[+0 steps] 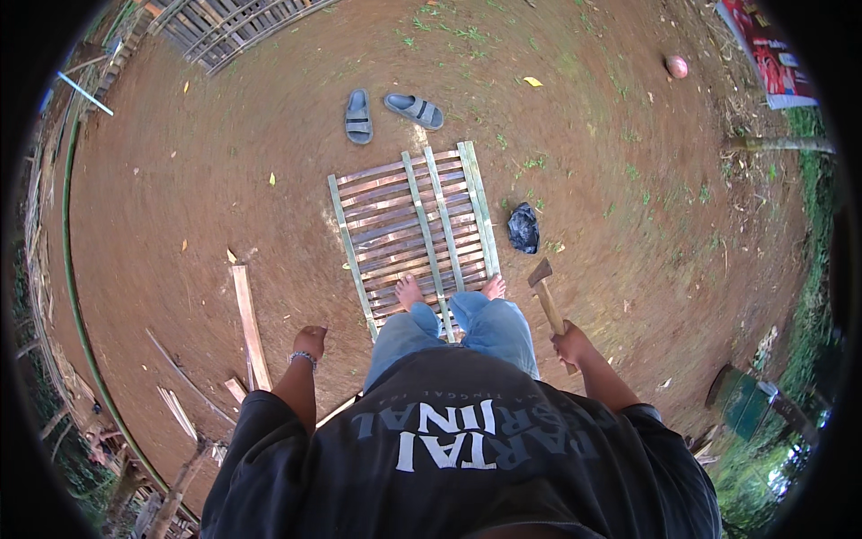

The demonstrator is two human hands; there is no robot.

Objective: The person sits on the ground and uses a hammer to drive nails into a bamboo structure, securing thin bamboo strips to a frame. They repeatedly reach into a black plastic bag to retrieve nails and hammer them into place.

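My right hand (571, 342) is wrapped round the wooden handle of a hatchet (548, 295), whose rusty brown head points away from me, above the ground. My left hand (310, 342), with a beaded bracelet at its wrist, hangs to the left of my legs. Its fingers look curled in, and whatever they may hold is hidden. Between and beyond my hands a slatted panel (434, 211) of split bamboo or wood lies flat on the dirt. Several cross slats are joined by long greenish strips. My bare feet stand on its near end.
Two grey sandals (358, 117) lie beyond the panel. A crumpled black plastic bag (523, 228) is at its right. Loose wood strips (250, 323) lie on the left, near a long green hose (79, 305). A reddish ball (676, 66) rests far right; another slatted panel (229, 31) is far left.
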